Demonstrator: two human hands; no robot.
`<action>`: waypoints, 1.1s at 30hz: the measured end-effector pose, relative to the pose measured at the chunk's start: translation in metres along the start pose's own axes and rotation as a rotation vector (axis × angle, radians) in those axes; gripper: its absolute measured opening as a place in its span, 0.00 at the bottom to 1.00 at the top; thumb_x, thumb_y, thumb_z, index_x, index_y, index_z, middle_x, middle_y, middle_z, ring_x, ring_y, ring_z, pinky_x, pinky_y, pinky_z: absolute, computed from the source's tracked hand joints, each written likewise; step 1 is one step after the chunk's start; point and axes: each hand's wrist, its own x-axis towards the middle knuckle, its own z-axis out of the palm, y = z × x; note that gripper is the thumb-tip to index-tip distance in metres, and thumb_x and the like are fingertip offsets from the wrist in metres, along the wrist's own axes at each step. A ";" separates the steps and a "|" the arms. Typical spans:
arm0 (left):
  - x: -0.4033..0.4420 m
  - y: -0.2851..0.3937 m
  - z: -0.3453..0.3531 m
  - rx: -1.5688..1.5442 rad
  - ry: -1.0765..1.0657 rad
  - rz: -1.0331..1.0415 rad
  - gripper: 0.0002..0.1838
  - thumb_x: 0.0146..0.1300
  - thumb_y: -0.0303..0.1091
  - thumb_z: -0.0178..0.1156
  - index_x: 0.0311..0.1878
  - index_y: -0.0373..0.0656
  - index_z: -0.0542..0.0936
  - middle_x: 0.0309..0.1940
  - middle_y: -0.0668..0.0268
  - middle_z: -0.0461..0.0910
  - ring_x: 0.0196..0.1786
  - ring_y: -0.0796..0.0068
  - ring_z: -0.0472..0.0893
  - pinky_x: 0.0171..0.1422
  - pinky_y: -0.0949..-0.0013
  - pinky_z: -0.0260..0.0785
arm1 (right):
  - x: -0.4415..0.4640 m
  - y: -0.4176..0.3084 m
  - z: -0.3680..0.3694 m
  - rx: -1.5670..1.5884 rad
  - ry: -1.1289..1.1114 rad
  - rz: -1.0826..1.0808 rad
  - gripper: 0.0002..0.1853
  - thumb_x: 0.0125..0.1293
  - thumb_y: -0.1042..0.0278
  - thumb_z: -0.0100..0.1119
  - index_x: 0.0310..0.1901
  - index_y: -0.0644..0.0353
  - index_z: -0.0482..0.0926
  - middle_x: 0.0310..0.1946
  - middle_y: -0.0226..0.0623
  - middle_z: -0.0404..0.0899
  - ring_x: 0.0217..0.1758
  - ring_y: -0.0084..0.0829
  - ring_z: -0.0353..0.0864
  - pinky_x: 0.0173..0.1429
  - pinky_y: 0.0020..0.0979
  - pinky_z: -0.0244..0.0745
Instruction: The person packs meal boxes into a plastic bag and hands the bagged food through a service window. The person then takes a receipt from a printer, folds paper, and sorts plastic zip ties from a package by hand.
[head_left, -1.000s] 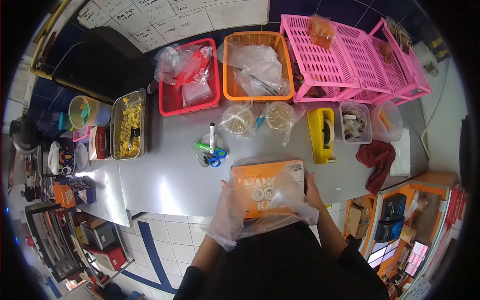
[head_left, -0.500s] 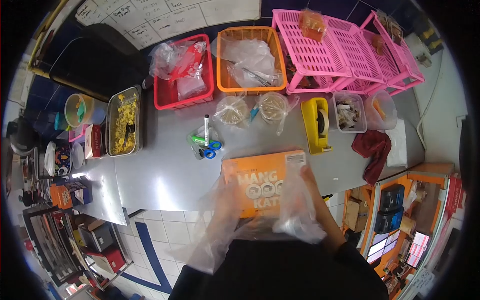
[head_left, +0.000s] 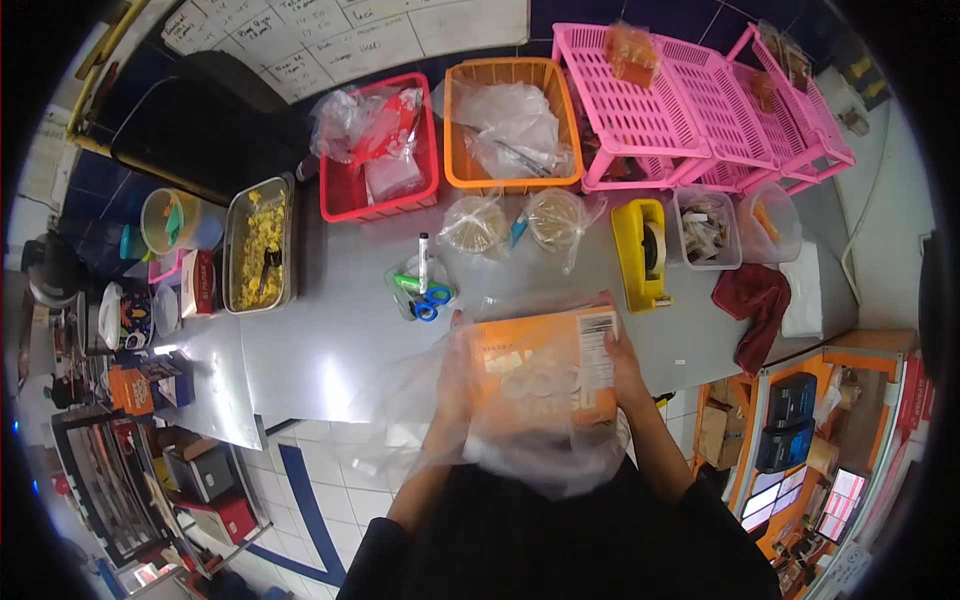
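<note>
An orange cardboard box (head_left: 550, 365) with white lettering and a barcode label is at the front edge of the steel counter, close to my body. A clear plastic bag (head_left: 550, 470) lies around the box and bunches below it. My right hand (head_left: 622, 365) grips the box's right side, thumb near the label. On the left side, my left hand (head_left: 455, 390) holds the box with the bag's film over part of the fingers. Loose film spreads out left of that hand.
Beyond the box sit a small container with scissors (head_left: 428, 303) and a marker, two bagged round tubs (head_left: 473, 225), and a yellow tape dispenser (head_left: 640, 250). Red (head_left: 325, 185) and orange (head_left: 452, 120) baskets and a pink rack (head_left: 640, 100) line the back. A tray of yellow food (head_left: 257, 245) is left.
The box has shifted slightly right, and the bag now covers more of its front. My left hand shows more clearly beside the box. The camera view has shifted slightly.
</note>
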 end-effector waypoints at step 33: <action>-0.052 0.196 -0.027 0.290 -0.146 0.406 0.23 0.75 0.40 0.50 0.49 0.24 0.81 0.47 0.46 0.84 0.48 0.56 0.85 0.57 0.59 0.75 | 0.426 -0.124 0.120 -1.541 0.345 -0.568 0.13 0.66 0.60 0.60 0.46 0.58 0.83 0.36 0.42 0.85 0.42 0.39 0.86 0.53 0.45 0.78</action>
